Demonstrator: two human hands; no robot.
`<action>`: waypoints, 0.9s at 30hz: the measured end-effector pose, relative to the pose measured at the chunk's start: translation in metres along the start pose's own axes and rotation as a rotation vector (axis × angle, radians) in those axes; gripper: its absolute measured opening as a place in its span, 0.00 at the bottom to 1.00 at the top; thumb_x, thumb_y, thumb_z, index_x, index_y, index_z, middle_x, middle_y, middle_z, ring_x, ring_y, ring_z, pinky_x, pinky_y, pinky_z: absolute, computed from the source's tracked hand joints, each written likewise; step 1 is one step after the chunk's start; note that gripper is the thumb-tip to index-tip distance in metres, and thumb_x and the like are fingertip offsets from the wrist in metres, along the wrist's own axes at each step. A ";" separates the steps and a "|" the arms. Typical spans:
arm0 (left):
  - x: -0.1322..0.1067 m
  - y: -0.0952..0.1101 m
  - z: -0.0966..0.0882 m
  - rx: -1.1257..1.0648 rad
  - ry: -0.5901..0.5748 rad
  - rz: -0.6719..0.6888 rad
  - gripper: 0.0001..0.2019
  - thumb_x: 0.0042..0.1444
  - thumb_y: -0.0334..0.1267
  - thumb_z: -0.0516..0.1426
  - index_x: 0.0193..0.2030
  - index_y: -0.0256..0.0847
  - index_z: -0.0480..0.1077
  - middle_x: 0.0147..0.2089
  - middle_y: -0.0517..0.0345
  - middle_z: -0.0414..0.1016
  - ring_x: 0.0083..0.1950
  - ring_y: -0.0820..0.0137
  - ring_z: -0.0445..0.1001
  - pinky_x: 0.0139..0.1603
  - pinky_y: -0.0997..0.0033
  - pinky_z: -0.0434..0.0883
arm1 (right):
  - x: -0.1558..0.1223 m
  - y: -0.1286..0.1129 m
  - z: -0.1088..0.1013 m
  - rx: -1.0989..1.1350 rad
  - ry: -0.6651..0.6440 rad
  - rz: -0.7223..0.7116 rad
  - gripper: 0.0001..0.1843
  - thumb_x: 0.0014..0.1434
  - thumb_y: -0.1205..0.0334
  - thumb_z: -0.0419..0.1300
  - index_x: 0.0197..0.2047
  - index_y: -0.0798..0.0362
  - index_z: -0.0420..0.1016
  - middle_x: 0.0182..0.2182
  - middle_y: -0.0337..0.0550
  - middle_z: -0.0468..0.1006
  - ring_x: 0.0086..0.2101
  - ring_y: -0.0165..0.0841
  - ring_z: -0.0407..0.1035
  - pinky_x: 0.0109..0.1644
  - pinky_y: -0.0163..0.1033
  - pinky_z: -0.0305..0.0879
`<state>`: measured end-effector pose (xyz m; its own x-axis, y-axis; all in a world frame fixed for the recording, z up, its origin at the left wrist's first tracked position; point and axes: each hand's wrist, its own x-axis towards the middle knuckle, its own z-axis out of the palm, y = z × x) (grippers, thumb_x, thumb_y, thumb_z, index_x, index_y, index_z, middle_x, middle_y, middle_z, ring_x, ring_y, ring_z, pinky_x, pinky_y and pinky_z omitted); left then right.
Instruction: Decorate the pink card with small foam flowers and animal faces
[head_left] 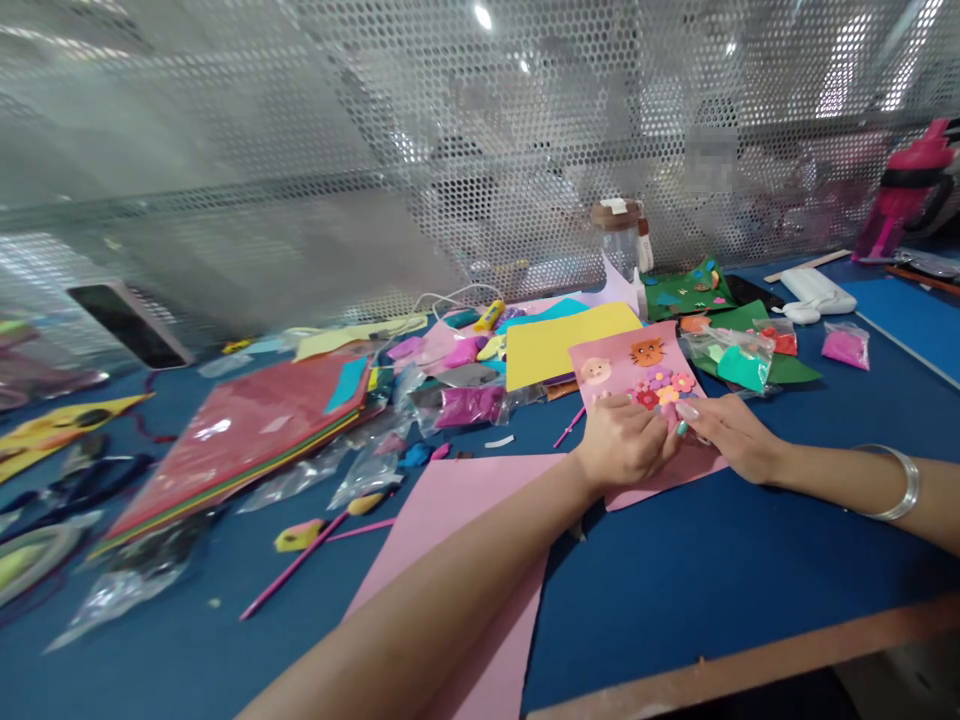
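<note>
My left hand point(626, 437) is curled closed over the lower part of a pink card point(621, 358). My right hand point(739, 432) meets it from the right, thumb and fingers pressed together. Between the fingertips shows a bit of pink, too small to name. The card bears an orange cat face point(646, 351), a pale round face point(597, 371) and a cluster of colourful flowers point(660, 379) just above my fingers. Under my left forearm lies a larger pink sheet point(457, 510).
Left of my arm are a stack of coloured sheets point(240, 415), a pink stick point(292, 568) and packets of clay point(471, 406). Behind the card lie a yellow sheet point(555, 345) and a lidded cup point(619, 235). A mesh partition point(465, 170) borders the blue table point(750, 580).
</note>
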<state>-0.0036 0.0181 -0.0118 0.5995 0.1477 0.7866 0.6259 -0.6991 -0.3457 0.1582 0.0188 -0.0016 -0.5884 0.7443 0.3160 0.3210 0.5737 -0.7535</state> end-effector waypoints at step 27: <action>-0.003 -0.003 0.002 -0.055 -0.154 -0.060 0.23 0.59 0.50 0.38 0.22 0.37 0.60 0.15 0.61 0.63 0.14 0.76 0.59 0.18 0.74 0.52 | 0.000 0.006 -0.002 0.107 -0.067 0.042 0.19 0.55 0.57 0.43 0.16 0.53 0.48 0.14 0.33 0.48 0.18 0.23 0.45 0.21 0.32 0.43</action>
<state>-0.0061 0.0210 -0.0138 0.6335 0.2928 0.7162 0.6375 -0.7221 -0.2686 0.1615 0.0232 -0.0047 -0.6255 0.7404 0.2461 0.2675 0.4998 -0.8238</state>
